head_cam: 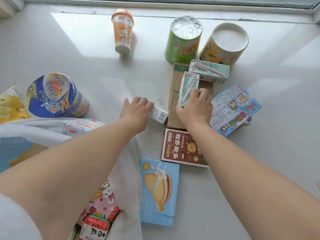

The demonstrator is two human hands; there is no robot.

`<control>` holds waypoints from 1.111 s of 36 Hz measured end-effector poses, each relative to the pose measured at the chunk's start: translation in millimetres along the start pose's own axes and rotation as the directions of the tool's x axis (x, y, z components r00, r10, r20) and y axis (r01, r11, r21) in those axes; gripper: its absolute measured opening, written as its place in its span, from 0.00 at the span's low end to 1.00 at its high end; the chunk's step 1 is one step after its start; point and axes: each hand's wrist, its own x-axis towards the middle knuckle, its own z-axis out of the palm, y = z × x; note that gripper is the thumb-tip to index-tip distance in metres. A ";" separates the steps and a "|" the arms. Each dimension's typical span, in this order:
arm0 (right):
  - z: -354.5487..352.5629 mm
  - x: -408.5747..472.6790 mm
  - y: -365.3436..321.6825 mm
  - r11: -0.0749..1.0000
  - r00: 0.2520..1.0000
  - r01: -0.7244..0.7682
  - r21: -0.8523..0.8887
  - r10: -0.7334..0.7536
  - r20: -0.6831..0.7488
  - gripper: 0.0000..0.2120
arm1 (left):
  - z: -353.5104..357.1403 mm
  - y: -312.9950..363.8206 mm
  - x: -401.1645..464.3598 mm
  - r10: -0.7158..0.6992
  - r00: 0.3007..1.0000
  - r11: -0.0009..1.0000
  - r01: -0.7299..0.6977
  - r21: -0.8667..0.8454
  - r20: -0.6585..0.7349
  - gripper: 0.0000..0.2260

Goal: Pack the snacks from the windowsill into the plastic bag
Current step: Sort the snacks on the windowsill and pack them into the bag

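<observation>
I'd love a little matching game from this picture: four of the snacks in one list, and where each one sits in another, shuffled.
Things:
1. orange cup
2. blue noodle bowl
3. brown bear box
4. green tub

Places:
A. far side, upside down beside a yellow tub
B. left, by the plastic bag
C. far side, alone
D. under the right forearm

Pairs: 1-C, 2-B, 3-D, 4-A

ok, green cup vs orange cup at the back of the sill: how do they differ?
The green cup stands upside down with its white base up; the orange cup stands lid up. The green cup is wider, the orange cup slimmer. The green cup sits against a yellow cup; the orange cup stands alone. Neither hand touches either one.
</observation>
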 end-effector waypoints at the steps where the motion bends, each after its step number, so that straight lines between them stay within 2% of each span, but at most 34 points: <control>1: 1.3 6.8 -2.3 0.999 1.000 -0.011 0.044 0.010 0.021 0.32 | 1.3 -0.3 4.5 0.005 1.000 1.000 -0.005 -0.006 -0.008 0.27; 3: 4.5 19.6 -6.7 0.989 0.996 -0.065 0.132 0.057 0.063 0.39 | 2.5 -2.4 13.2 0.014 1.000 1.000 -0.014 0.002 0.002 0.22; 6: 5.6 35.8 -10.6 0.957 0.982 -0.162 0.240 0.134 0.130 0.43 | 0.4 -6.3 21.1 -0.023 0.996 0.999 0.026 -0.039 0.090 0.23; 8: 4.2 42.0 -10.7 0.957 0.975 -0.188 0.219 0.155 0.161 0.43 | -0.4 -9.8 23.4 -0.106 0.985 0.972 0.132 -0.194 0.139 0.22; 11: 2.0 48.7 -6.4 0.957 0.964 -0.221 0.189 0.184 0.194 0.42 | -4.3 -20.0 29.5 -0.243 0.954 0.877 0.293 -0.380 0.174 0.23; 14: 1.5 54.6 2.4 0.947 0.956 -0.251 0.201 0.210 0.205 0.34 | -19.0 -30.5 39.3 -0.319 0.926 0.780 0.377 -0.500 0.201 0.22; 16: -1.5 58.5 8.2 0.932 0.948 -0.275 0.234 0.222 0.228 0.30 | -34.5 -32.4 49.3 -0.324 0.928 0.699 0.365 -0.615 0.182 0.19; 18: -6.8 60.1 15.2 0.866 0.938 -0.315 0.389 0.222 0.265 0.24 | -50.4 -29.7 61.3 -0.321 0.938 0.597 0.309 -0.740 0.132 0.19; 21: -22.0 52.0 27.1 0.585 0.942 -0.310 0.749 0.084 0.324 0.16 | -72.3 -16.0 81.6 -0.310 0.945 0.354 0.219 -0.909 0.107 0.17; 22: -24.8 49.9 32.6 0.502 0.954 -0.269 0.822 0.023 0.298 0.16 | -78.4 -9.8 89.5 -0.278 0.951 0.240 0.203 -0.949 0.133 0.17; 24: -31.9 47.8 39.8 0.409 0.981 -0.172 0.896 -0.010 0.193 0.16 | -89.3 3.8 103.4 -0.192 0.963 0.042 0.202 -0.979 0.190 0.19; 26: -36.4 57.4 46.2 0.362 0.993 -0.108 0.926 0.081 0.084 0.10 | -97.9 18.0 113.5 -0.151 0.968 -0.053 0.195 -0.979 0.201 0.18; 27: -37.5 66.5 51.0 0.355 0.986 -0.108 0.929 0.155 0.056 0.11 | -100.3 24.3 118.8 -0.143 0.969 -0.082 0.189 -0.978 0.200 0.17; 29: -38.8 87.8 64.0 0.358 0.959 -0.136 0.924 0.282 0.032 0.23 | -104.6 36.6 127.1 -0.111 0.973 -0.141 0.185 -0.973 0.201 0.13; 30: -38.7 98.2 71.1 0.376 0.945 -0.160 0.913 0.326 0.031 0.26 | -106.4 41.8 129.1 -0.086 0.975 -0.171 0.187 -0.967 0.204 0.11; 32: -37.7 114.9 84.1 0.430 0.936 -0.205 0.879 0.348 0.048 0.24 | -108.2 50.3 132.1 -0.037 0.976 -0.220 0.200 -0.955 0.213 0.09; 33: -39.6 119.6 87.6 0.415 0.943 -0.211 0.885 0.325 0.073 0.21 | -108.3 54.9 133.5 -0.015 0.976 -0.235 0.209 -0.949 0.218 0.09; 35: -40.6 124.4 90.2 0.263 0.963 -0.237 0.935 0.193 0.189 0.19 | -106.1 65.3 134.9 0.016 0.975 -0.267 0.216 -0.939 0.220 0.09; 37: -40.8 125.6 89.8 0.130 0.953 -0.303 0.944 0.036 0.301 0.28 | -101.8 75.9 134.2 0.018 0.977 -0.283 0.210 -0.936 0.214 0.10; 38: -40.5 124.9 89.2 0.129 0.947 -0.316 0.940 -0.012 0.320 0.30 | -98.2 80.4 134.4 0.016 0.978 -0.267 0.204 -0.942 0.207 0.11; 40: -41.4 120.9 87.5 0.205 0.943 -0.303 0.931 -0.076 0.324 0.29 | -90.3 87.0 132.3 0.011 0.980 -0.259 0.193 -0.946 0.197 0.13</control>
